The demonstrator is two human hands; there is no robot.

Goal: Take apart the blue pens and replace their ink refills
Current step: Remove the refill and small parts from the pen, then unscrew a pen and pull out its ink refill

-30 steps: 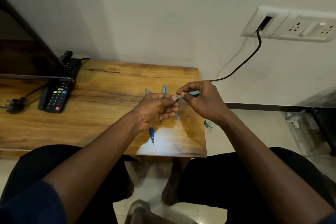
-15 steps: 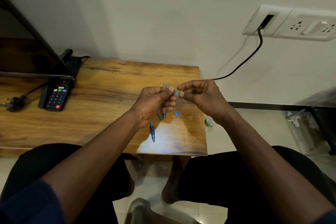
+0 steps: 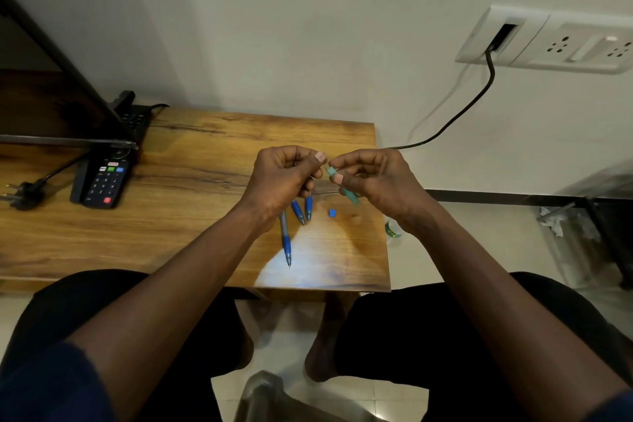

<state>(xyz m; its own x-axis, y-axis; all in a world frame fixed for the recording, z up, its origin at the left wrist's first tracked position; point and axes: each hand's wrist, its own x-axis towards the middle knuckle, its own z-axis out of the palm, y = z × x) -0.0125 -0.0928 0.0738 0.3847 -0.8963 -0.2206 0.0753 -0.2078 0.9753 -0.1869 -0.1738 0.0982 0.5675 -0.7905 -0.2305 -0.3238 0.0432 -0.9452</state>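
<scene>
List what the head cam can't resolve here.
Head view:
- Whether the left hand holds anything: hidden by its curled fingers.
- Teal barrel's middle: covered by the right hand's thumb.
- Tops of three blue pens: under the left hand.
- Small blue piece: too small to identify.

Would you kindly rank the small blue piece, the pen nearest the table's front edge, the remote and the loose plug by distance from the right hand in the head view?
From the right hand, pinching a teal pen barrel:
1. small blue piece, just below and left of it.
2. front-edge pen, lower left.
3. remote, far left.
4. loose plug, leftmost.
</scene>
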